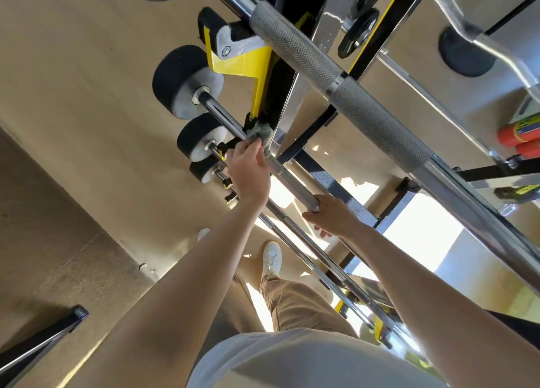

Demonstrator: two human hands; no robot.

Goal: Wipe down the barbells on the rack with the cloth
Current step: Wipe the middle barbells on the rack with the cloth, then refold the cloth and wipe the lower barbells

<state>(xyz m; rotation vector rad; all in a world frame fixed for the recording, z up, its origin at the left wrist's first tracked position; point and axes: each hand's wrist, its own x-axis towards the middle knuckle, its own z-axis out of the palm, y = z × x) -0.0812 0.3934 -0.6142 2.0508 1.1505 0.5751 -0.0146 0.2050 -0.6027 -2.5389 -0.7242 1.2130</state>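
Observation:
A black and yellow rack [257, 75] holds several barbells stacked one below another. My left hand [248, 171] presses a grey-green cloth [258, 130] around the shaft of the second barbell [292, 183], close to the rack upright and its round black end weight [187, 83]. My right hand [333, 215] grips the same shaft further along to the right. The top barbell [336, 78], thick and knurled, runs diagonally above both hands. Lower barbells [309, 250] lie beneath my arms.
Smaller black end weights [198, 138] stack below the big one. Weight plates [358, 32] and a curl bar [467, 37] hang at the upper right, with red items [520, 136] at the right edge. My white shoe [271, 256] stands on the tan floor. A dark bar [38, 341] crosses the lower left.

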